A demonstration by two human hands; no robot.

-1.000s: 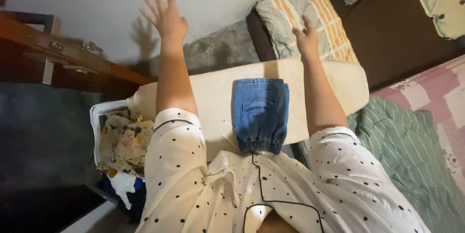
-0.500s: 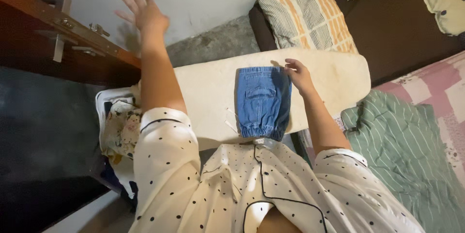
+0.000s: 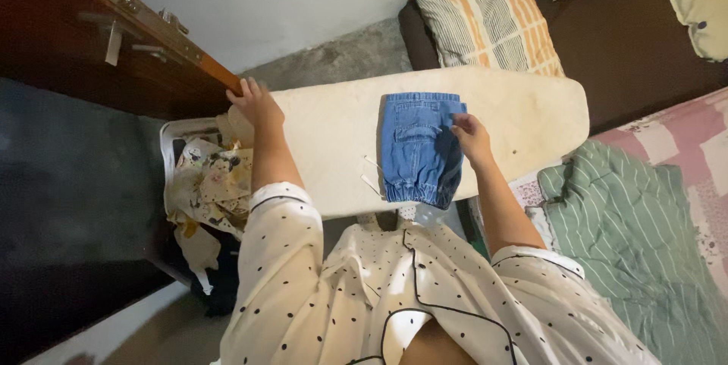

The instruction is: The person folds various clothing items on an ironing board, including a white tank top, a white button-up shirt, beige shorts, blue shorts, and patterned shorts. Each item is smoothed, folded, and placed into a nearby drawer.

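Observation:
A small folded pair of blue denim shorts (image 3: 415,146) lies on a cream ironing board (image 3: 523,118). My right hand (image 3: 470,136) rests on the right edge of the denim, fingers pinching its upper right corner. My left hand (image 3: 255,105) is at the board's left end, fingers spread, touching the board's edge above a laundry basket. It holds nothing.
A white laundry basket (image 3: 168,156) with patterned clothes (image 3: 208,183) stands left of the board. A dark wooden cabinet (image 3: 114,46) is at the upper left. A striped pillow (image 3: 485,12) lies beyond the board, and a green striped cloth (image 3: 637,228) on the bed at right.
Both hands came down from the raised position. My right hand moved onto the denim, and my left hand dropped to the board's left end.

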